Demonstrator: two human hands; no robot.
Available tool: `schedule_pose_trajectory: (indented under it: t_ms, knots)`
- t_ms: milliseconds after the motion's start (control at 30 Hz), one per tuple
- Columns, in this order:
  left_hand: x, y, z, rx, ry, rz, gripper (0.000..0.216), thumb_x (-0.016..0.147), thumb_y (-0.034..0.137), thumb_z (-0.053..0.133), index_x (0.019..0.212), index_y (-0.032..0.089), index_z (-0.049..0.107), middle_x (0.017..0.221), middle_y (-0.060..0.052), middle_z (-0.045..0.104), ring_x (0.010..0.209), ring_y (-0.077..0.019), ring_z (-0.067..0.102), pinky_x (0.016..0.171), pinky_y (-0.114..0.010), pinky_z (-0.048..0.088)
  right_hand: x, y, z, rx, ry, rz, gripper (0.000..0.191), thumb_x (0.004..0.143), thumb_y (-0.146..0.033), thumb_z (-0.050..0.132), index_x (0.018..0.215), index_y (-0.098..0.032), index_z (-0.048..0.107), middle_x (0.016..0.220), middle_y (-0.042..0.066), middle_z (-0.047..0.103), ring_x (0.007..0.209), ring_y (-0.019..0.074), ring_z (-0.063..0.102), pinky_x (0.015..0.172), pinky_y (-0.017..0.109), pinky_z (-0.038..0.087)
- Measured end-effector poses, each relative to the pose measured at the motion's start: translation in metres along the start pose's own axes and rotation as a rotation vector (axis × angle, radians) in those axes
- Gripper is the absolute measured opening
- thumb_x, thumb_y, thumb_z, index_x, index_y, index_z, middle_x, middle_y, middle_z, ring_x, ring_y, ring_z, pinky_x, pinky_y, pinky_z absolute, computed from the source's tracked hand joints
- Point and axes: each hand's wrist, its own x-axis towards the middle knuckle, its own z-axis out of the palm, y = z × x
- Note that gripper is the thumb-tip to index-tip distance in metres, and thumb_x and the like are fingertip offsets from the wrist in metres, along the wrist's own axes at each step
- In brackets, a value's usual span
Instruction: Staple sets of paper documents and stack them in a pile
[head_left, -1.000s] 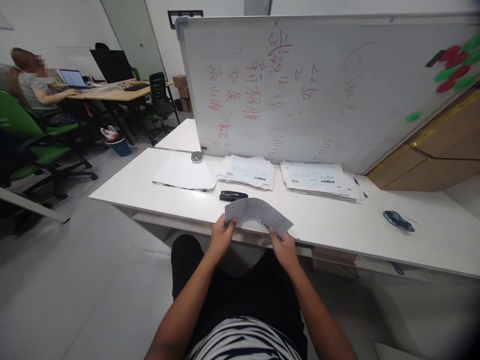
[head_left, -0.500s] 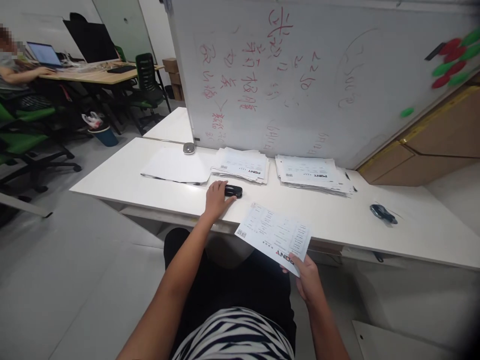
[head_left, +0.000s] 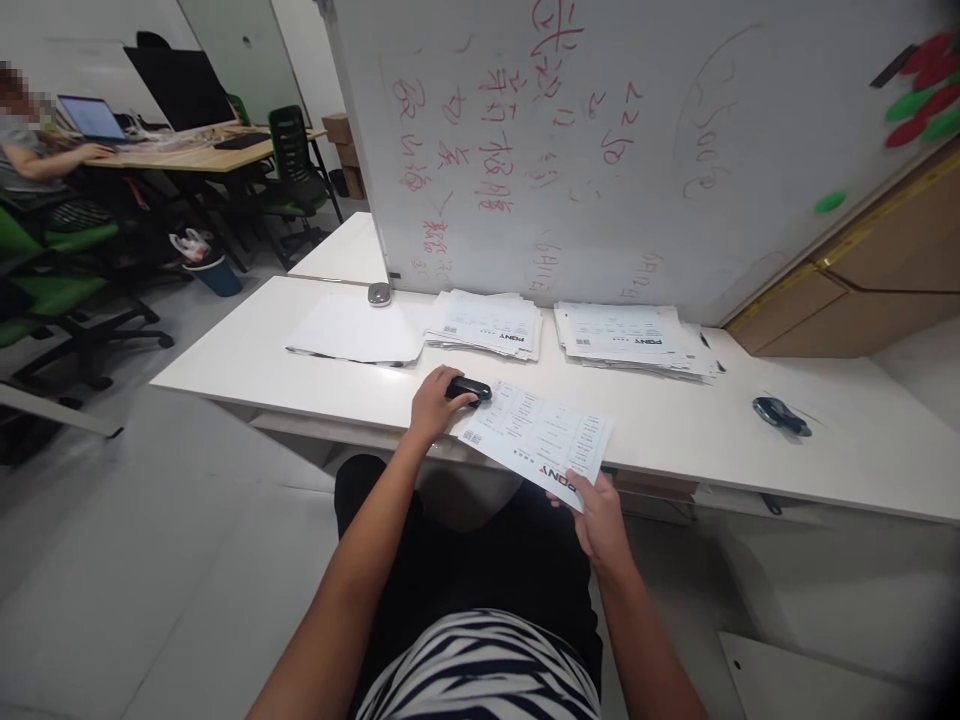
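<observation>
My left hand point(head_left: 435, 405) is closed around a small black stapler point(head_left: 471, 390) near the front edge of the white desk point(head_left: 360, 395). Between thumb and fingers, my right hand point(head_left: 598, 505) pinches the near right corner of a printed sheet point(head_left: 540, 435) marked PONY. The sheet slants over the desk's front edge, and its far left corner lies at the stapler's front end. Whether that corner is inside the jaws I cannot tell. Behind them lie two piles of printed papers, a left pile point(head_left: 487, 325) and a right pile point(head_left: 619, 330).
A blank white sheet point(head_left: 360, 330) and a small round grey object point(head_left: 379, 294) lie at the left. A dark wrapped object point(head_left: 781, 416) is on the right. The whiteboard point(head_left: 585, 200) and cardboard boxes point(head_left: 862, 300) stand behind. A person point(head_left: 37, 150) sits at another desk.
My right hand has carried the printed sheet up and left, bringing its corner to the stapler. The stapler, held by my left hand, has turned slightly. The camera view has shifted a little.
</observation>
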Motion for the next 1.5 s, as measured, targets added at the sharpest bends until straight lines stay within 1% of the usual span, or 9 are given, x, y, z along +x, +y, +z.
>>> schedule_pose_trajectory:
  t_ms: [267,467,667,833,1000,1233,1333,1400,1500]
  knots:
    - [-0.001,0.006,-0.001,-0.034,-0.028,-0.005,0.028,0.088,0.043,0.057,0.108,0.025,0.06,0.119,-0.005,0.059,0.116,-0.0213,0.052,0.096,-0.034,0.043,-0.007,0.015,0.013,-0.08,-0.165,0.075,0.048,0.071,-0.042,0.076,0.109,-0.018,0.06,0.1,0.008,0.072,0.057,0.0169,0.064,0.048,0.03,0.05]
    - [0.007,0.015,-0.003,0.044,-0.018,-0.061,0.024,0.09,0.043,0.052,0.089,0.023,0.063,0.099,-0.003,0.065,0.099,-0.0195,0.058,0.092,-0.036,0.043,-0.014,0.031,0.002,-0.127,-0.197,0.082,0.049,0.074,-0.047,0.073,0.111,-0.018,0.063,0.103,0.009,0.072,0.06,0.0174,0.065,0.053,0.032,0.052]
    - [0.049,0.043,0.007,0.155,0.046,-0.058,0.032,0.095,0.043,0.04,0.096,0.02,0.063,0.104,-0.007,0.066,0.103,-0.0236,0.057,0.096,-0.042,0.04,-0.026,0.051,0.006,-0.184,-0.256,0.138,0.045,0.076,-0.052,0.07,0.107,-0.019,0.069,0.107,0.008,0.073,0.084,0.0238,0.07,0.085,0.042,0.053]
    - [0.068,0.046,0.04,0.276,0.047,0.054,0.049,0.087,0.037,0.055,0.131,0.017,0.047,0.149,-0.017,0.032,0.142,-0.0369,0.019,0.112,-0.055,0.021,-0.023,0.061,0.001,-0.219,-0.174,0.135,0.048,0.078,-0.054,0.068,0.111,-0.021,0.069,0.118,0.008,0.069,0.113,0.0273,0.062,0.104,0.045,0.043]
    - [0.062,0.039,0.058,0.28,-0.076,0.145,0.063,0.085,0.028,0.055,0.143,0.023,0.032,0.157,-0.011,0.016,0.147,-0.034,-0.003,0.115,-0.059,0.0,-0.017,0.057,0.003,-0.371,-0.127,0.116,0.052,0.075,-0.059,0.067,0.105,-0.017,0.072,0.114,0.01,0.07,0.112,0.0311,0.062,0.101,0.046,0.044]
    - [0.066,0.036,0.053,0.238,0.036,0.046,0.047,0.084,0.035,0.059,0.126,0.017,0.05,0.147,-0.019,0.038,0.144,-0.0373,0.016,0.113,-0.059,0.015,-0.023,0.052,0.016,-0.35,-0.147,0.115,0.05,0.075,-0.057,0.069,0.104,-0.016,0.071,0.112,0.012,0.071,0.105,0.0303,0.065,0.099,0.046,0.046]
    - [0.069,0.029,0.04,-0.015,0.085,-0.061,0.032,0.091,0.042,0.047,0.108,0.018,0.059,0.119,-0.015,0.062,0.123,-0.0315,0.049,0.1,-0.049,0.039,-0.031,0.053,0.02,-0.251,-0.23,0.131,0.049,0.075,-0.052,0.071,0.108,-0.015,0.068,0.104,0.012,0.073,0.087,0.0276,0.07,0.087,0.046,0.053]
    - [0.064,0.024,0.025,-0.177,0.192,-0.099,0.037,0.098,0.041,0.029,0.103,0.02,0.059,0.103,-0.01,0.067,0.103,-0.0229,0.06,0.09,-0.04,0.046,-0.035,0.054,0.023,-0.18,-0.225,0.12,0.049,0.075,-0.05,0.072,0.108,-0.015,0.067,0.103,0.012,0.073,0.079,0.0257,0.07,0.075,0.042,0.056]
    - [0.043,0.013,0.001,-0.071,0.201,0.107,0.038,0.098,0.042,0.03,0.099,0.019,0.06,0.095,-0.008,0.067,0.094,-0.0205,0.06,0.088,-0.038,0.044,-0.035,0.057,0.024,-0.088,-0.081,0.019,0.048,0.073,-0.047,0.074,0.109,-0.016,0.065,0.105,0.01,0.072,0.074,0.0213,0.067,0.064,0.035,0.054]
